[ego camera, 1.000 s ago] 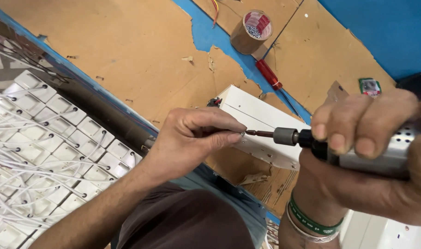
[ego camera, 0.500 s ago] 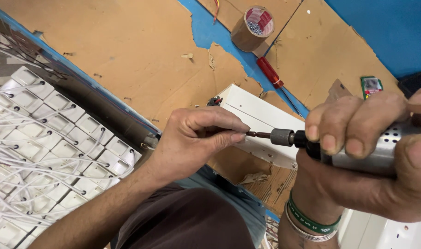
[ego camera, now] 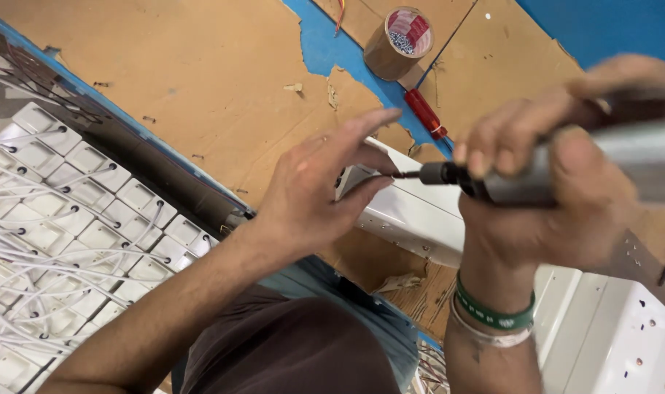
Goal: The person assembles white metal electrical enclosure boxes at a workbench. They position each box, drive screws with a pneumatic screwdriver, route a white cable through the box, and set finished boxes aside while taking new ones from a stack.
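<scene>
One powered screwdriver [ego camera: 558, 175] lies nearly level in the right hand [ego camera: 558, 197], its long axis running right to left and its bit pointing left at one white plastic housing [ego camera: 413, 215] near the desk's [ego camera: 165, 80] front edge. Right fingers wrap it tightly. Left hand [ego camera: 318, 190] hovers at the bit tip, fingers spread, gripping nothing. One red screwdriver [ego camera: 425, 113] and one tape roll [ego camera: 398, 44] lie toward the far edge.
</scene>
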